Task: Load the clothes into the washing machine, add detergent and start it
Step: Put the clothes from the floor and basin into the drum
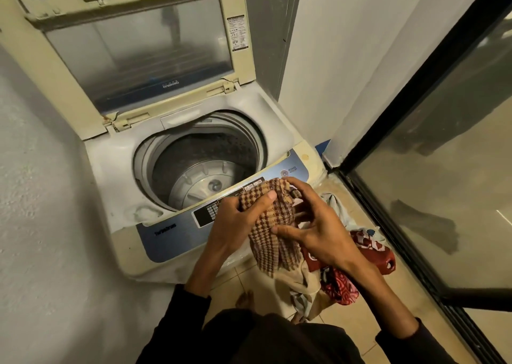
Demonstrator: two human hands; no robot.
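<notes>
A top-loading washing machine (116, 169) stands in the corner with its lid (133, 50) raised against the wall. Its drum (199, 167) shows bare metal with no clothes visible inside. Both hands hold a brown-and-cream checked cloth (273, 233) over the machine's control panel (171, 233). My left hand (238, 222) grips the cloth's upper left part, thumb on top. On the right side, my right hand (313, 219) pinches the cloth with curled fingers. The cloth's lower end hangs down in front of the machine.
A heap of clothes (332, 277) in red, beige and white lies on the tiled floor to the right of the machine. A dark-framed glass door (432, 147) runs along the right. A rough white wall (41, 197) closes the left side.
</notes>
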